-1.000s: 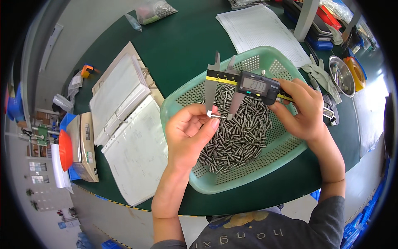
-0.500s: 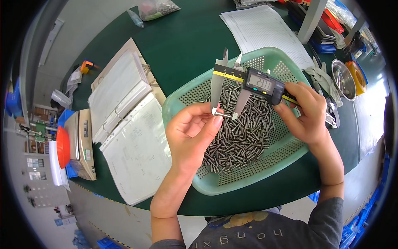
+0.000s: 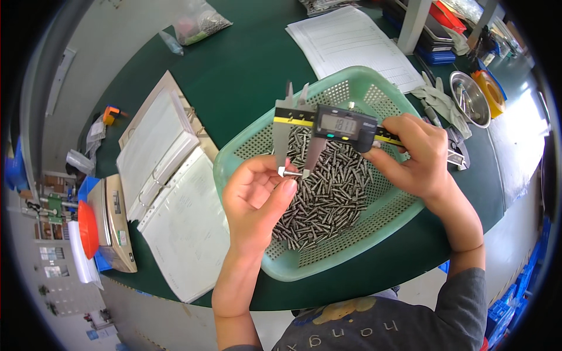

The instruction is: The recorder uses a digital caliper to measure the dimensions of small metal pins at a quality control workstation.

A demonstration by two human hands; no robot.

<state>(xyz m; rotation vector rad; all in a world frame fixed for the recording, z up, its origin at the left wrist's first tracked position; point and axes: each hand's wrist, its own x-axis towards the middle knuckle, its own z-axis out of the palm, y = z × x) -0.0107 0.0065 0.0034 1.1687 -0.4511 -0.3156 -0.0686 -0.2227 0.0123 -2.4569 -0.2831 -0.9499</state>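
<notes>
My right hand grips a digital caliper by its display end, thumb underneath. My left hand pinches a small metal pin between thumb and fingers. The pin lies lengthwise between the caliper's lower jaws, which appear to touch both its ends. Both hands are above a green perforated plastic basket. A heap of similar small metal pins covers its bottom; my left hand and the caliper hide part of the heap.
Left of the basket lies an open ring binder, with a weighing scale beyond it. Printed sheets lie behind the basket. To the right are pale gloves and a metal bowl. A plastic bag sits far back.
The caliper's sliding jaw has moved left along the beam, narrowing the gap around the pin. Both hands keep their holds. The whole view has shifted slightly.
</notes>
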